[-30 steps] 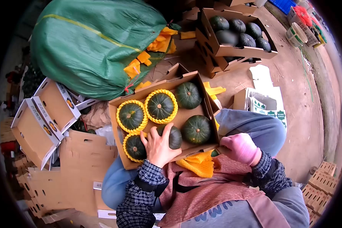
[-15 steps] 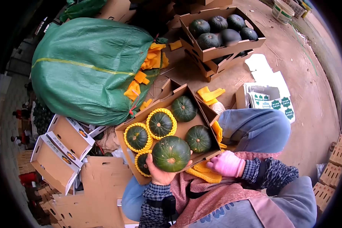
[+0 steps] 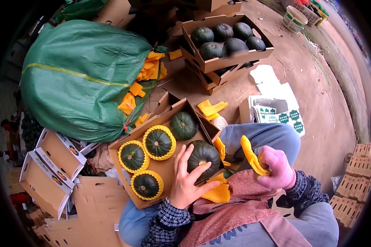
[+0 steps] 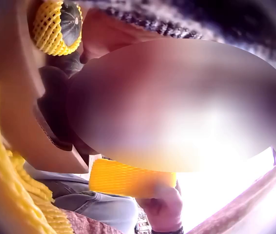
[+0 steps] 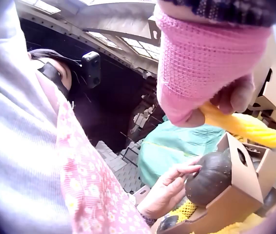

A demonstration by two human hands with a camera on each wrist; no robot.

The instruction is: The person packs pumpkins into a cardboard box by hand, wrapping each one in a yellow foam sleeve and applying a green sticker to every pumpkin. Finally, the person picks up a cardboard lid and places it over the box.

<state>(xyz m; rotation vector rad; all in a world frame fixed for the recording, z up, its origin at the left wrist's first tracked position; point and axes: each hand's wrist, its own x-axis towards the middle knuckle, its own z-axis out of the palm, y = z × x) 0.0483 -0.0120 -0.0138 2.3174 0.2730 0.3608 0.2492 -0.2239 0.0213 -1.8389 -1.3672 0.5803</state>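
A bare left hand (image 3: 187,181) rests its spread fingers on a dark green pumpkin (image 3: 203,158) at the near right of an open cardboard box (image 3: 152,123). Three pumpkins in yellow foam nets (image 3: 146,185) line the box's left side, and a bare pumpkin (image 3: 184,125) lies at its far end. The right hand (image 3: 276,168), in a pink glove, grips a flattened yellow foam net (image 3: 251,155) above the right knee. In the right wrist view the left fingertips touch the pumpkin (image 5: 210,179) and the net (image 5: 247,127) sticks out of the gloved fist.
Loose yellow nets (image 3: 217,193) lie on the lap against the box. A green sack (image 3: 78,78) spilling yellow nets stands at the upper left. Stacked boxes of pumpkins (image 3: 235,61) stand beyond, with a carton of labels (image 3: 276,111) at right and empty boxes (image 3: 49,168) at left.
The left hand has set down the pumpkin it held up and moved right onto the one in the box. The right hand has lifted a yellow net from the lap.
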